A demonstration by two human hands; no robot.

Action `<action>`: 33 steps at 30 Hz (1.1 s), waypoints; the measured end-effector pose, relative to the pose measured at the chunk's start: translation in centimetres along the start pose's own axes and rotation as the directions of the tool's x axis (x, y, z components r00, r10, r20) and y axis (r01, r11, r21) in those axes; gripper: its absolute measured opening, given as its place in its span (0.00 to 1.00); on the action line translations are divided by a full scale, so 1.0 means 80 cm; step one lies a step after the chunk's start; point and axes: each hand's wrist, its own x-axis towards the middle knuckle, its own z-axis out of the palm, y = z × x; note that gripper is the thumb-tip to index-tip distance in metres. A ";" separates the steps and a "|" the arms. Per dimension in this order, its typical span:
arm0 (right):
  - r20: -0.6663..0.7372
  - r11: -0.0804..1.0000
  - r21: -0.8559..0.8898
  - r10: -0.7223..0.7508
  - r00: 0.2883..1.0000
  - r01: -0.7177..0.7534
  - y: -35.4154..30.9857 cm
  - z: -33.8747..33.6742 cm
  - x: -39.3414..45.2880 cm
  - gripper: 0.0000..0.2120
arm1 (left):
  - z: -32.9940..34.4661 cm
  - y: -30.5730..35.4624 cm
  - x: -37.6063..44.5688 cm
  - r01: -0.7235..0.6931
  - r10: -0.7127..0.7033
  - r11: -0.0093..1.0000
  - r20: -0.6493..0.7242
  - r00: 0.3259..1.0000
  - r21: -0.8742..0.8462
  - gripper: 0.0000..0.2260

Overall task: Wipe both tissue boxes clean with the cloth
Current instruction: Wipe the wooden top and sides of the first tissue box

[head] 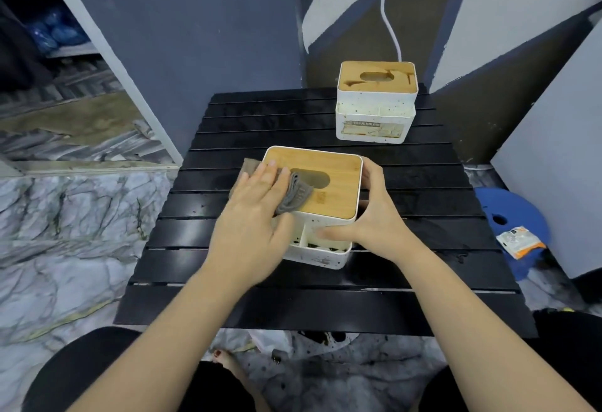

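- Currently left hand [252, 216] lies flat, fingers straight, pressing the grey cloth [294, 195] onto the near tissue box [329, 183] wooden lid.
- Right hand [371, 216] grips that box's right side, thumb across its front compartment.
- Second tissue box [376, 102] stands well beyond the right hand, on the black slatted table [293, 125].

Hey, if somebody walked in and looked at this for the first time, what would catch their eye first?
Probably the two hands at the centre: the left hand presses a grey cloth flat on the wooden lid of the near white tissue box, while the right hand grips that box's right side. Next, the second, stained white tissue box with a wooden lid at the far right of the black slatted table.
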 end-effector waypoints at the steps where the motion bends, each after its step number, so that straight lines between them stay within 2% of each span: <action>1: -0.002 1.000 0.002 -0.001 1.000 0.001 0.000 0.001 0.000 0.56 | 0.007 0.009 -0.002 -0.006 0.006 1.000 -0.007 1.000 0.017 0.30; 5: 0.007 1.000 0.009 0.004 1.000 -0.004 -0.004 0.001 -0.002 0.56 | 0.019 0.028 -0.010 -0.101 0.100 0.995 0.054 0.993 0.004 0.29; 9: 0.006 1.000 -0.003 0.003 1.000 -0.003 -0.002 -0.002 -0.002 0.57 | 0.005 0.002 -0.001 -0.177 0.174 0.984 0.076 0.982 0.031 0.25; 15: 0.016 1.000 -0.014 -0.002 1.000 0.003 0.001 -0.001 0.000 0.57 | 0.012 0.004 0.043 0.025 -0.025 1.000 0.042 0.999 0.010 0.23; 19: 0.015 1.000 -0.026 -0.001 1.000 0.002 -0.002 -0.002 0.001 0.57 | 0.028 0.032 0.087 0.183 -0.203 0.959 0.074 0.976 0.215 0.24; 21: 0.013 1.000 -0.027 -0.005 1.000 0.005 -0.002 -0.002 0.001 0.58 | 0.034 0.041 0.096 0.219 -0.244 0.946 0.079 0.967 0.238 0.25; 24: 0.009 0.999 -0.034 0.004 1.000 -0.004 -0.002 -0.001 0.000 0.59 | 0.023 0.034 0.091 0.198 -0.205 0.977 0.108 0.973 0.078 0.26; 27: 0.012 0.999 -0.040 0.012 1.000 -0.011 -0.004 -0.001 -0.001 0.59 | -0.003 0.021 0.079 0.190 -0.162 0.974 0.210 0.964 -0.121 0.23; 29: 0.020 0.999 -0.039 0.015 1.000 -0.014 -0.004 -0.001 0.000 0.60 | -0.021 0.012 0.079 0.218 -0.177 0.964 0.251 0.952 -0.149 0.20; 31: 0.028 0.999 -0.035 0.016 0.999 -0.015 -0.004 -0.001 0.000 0.60 | -0.033 0.002 0.079 0.306 -0.259 0.934 0.240 0.936 -0.186 0.23; 33: 0.027 0.999 -0.036 0.015 1.000 -0.014 -0.004 -0.001 0.000 0.60 | -0.041 -0.002 0.080 0.490 -0.442 0.839 0.228 0.868 -0.238 0.33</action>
